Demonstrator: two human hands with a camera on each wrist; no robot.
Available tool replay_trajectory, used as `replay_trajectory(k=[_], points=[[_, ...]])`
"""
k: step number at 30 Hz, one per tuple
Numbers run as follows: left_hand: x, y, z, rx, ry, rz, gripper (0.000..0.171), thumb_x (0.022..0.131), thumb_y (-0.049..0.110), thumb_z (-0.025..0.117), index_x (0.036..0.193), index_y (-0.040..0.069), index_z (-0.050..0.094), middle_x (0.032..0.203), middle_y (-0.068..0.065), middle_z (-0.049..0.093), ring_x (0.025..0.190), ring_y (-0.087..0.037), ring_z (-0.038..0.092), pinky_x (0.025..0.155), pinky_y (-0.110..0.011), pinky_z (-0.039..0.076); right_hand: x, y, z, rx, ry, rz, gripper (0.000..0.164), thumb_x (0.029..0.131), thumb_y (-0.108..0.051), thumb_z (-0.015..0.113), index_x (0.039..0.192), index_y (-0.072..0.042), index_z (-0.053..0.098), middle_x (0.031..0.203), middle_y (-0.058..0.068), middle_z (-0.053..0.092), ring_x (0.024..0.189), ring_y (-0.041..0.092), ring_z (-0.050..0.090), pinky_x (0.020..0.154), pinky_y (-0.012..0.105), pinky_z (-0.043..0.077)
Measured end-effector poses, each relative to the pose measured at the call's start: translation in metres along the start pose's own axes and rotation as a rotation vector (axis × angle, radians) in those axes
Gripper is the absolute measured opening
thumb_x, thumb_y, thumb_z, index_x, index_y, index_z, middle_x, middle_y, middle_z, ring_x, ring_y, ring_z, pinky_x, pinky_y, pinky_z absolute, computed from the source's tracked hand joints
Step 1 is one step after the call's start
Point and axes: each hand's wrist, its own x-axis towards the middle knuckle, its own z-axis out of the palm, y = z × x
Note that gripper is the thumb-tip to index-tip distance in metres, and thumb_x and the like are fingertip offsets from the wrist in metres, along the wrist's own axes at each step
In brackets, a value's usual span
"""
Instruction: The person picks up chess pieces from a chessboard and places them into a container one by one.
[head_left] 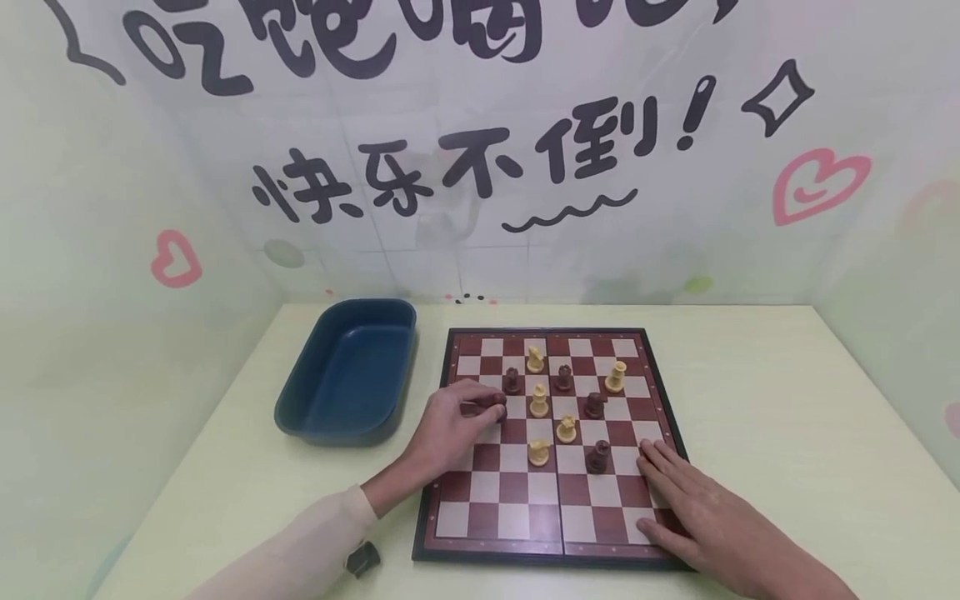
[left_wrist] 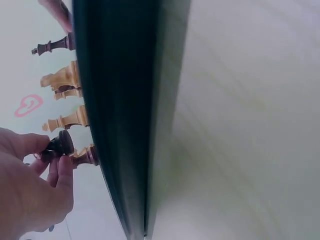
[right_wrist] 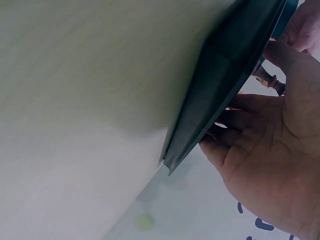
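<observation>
A brown-and-white chessboard [head_left: 513,487] with a dark rim lies on the table. My left hand [head_left: 450,425] reaches over its left side. Between thumb and fingers it pinches a dark chess piece [left_wrist: 62,143], tilted with its round base showing in the left wrist view; its top is hidden by the fingers. Close by stand a dark chess piece [head_left: 512,381] and a light chess piece [head_left: 539,401]. My right hand [head_left: 705,504] rests on the board's right edge with fingers extended, holding no piece. Left of it stands another dark chess piece [head_left: 597,457].
A blue tray [head_left: 352,367] sits left of the board. Other pieces stand about mid-board, including a light knight [head_left: 538,452], a crowned light piece [head_left: 566,428] and a tall light piece [head_left: 615,377]. A wall with lettering [head_left: 480,167] rises behind the table.
</observation>
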Motion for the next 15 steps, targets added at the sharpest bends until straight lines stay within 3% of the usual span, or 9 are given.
replay_trajectory(k=[15], points=[[0.001, -0.003, -0.013, -0.026, 0.022, -0.01, 0.021, 0.092, 0.005, 0.076, 0.112, 0.003, 0.077, 0.104, 0.002, 0.071, 0.1, -0.014, 0.066, 0.086, -0.032, 0.056, -0.002, 0.0, 0.001, -0.048, 0.05, -0.035, 0.09, 0.097, -0.072, 0.045, 0.155, -0.003, 0.041, 0.161, 0.014, 0.035, 0.145, 0.035, 0.034, 0.107, 0.052, 0.043]])
